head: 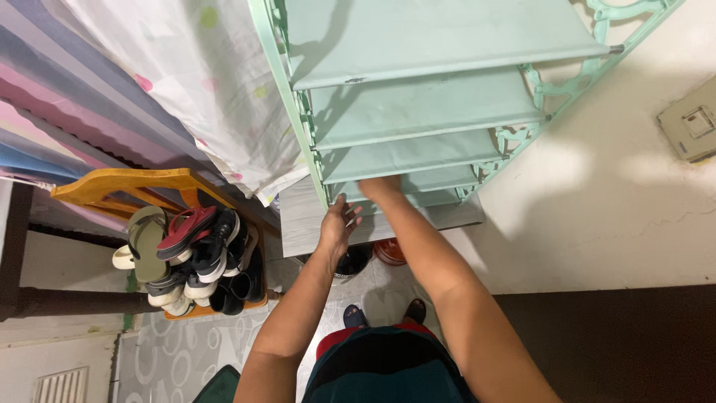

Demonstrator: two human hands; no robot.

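A mint-green shelf rack [418, 112] with several flat shelves stands on a grey wooden board [298, 220]. My left hand [339, 224] hovers with fingers apart by the rack's left post, above the board, holding nothing. My right hand [380, 186] reaches into a lower shelf, and its fingers are hidden under the shelf edge. Both forearms stretch up from the bottom of the view.
A pile of sandals and shoes [190, 257] fills an orange wooden rack [112, 186] at left. Striped and dotted cloth [149, 82] hangs above it. Dark containers [354, 261] sit under the board. A cream wall with a switch plate [690, 123] lies at right.
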